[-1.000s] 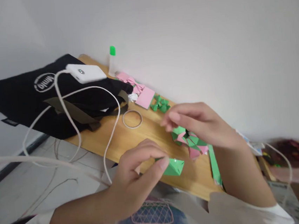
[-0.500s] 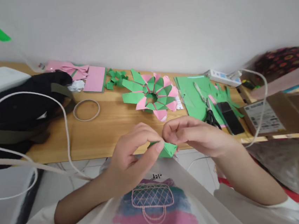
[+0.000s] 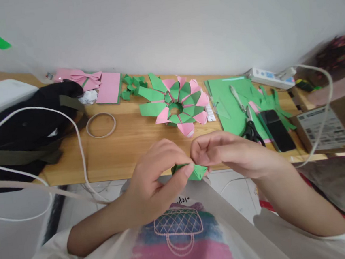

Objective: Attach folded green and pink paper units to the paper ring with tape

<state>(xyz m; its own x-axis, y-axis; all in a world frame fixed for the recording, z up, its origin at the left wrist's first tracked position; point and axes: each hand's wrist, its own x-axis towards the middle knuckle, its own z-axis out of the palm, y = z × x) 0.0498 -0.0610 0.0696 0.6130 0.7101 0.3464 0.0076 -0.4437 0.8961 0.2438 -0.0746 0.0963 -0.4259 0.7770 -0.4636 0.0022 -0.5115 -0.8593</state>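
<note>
In came the right hand (image 3: pixel 232 155), which had been up over the paper ring (image 3: pixel 190 110) a second earlier and now had its curled fingertips right at the green folded piece (image 3: pixel 198 173); the view had swung round too, so the pink-and-green ring lay uncovered beyond the hands; since the half-second mark, just a slight drift. And the left hand (image 3: pixel 158 175) was the one doing the holding; its grip was closed on the piece, thumb in front along the near face, fingers arched over the top; as for the right hand's grip, fingers bent and close together, I couldn't tell whether it had pinched the paper or merely touched it. Here was the relation that counted: the piece's long axis ran roughly left to right, from under the left hand towards the right, its free end poking out beside the right fingertips; from the right hand's grip it lay to the left and a touch nearer the body; both hands were close, the left nearer because it had hold. All this sat at the near edge of the worktop (image 3: pixel 126 154); off to the right, well apart, lay the scissors (image 3: pixel 252 132) and the phone (image 3: pixel 278 131).
</note>
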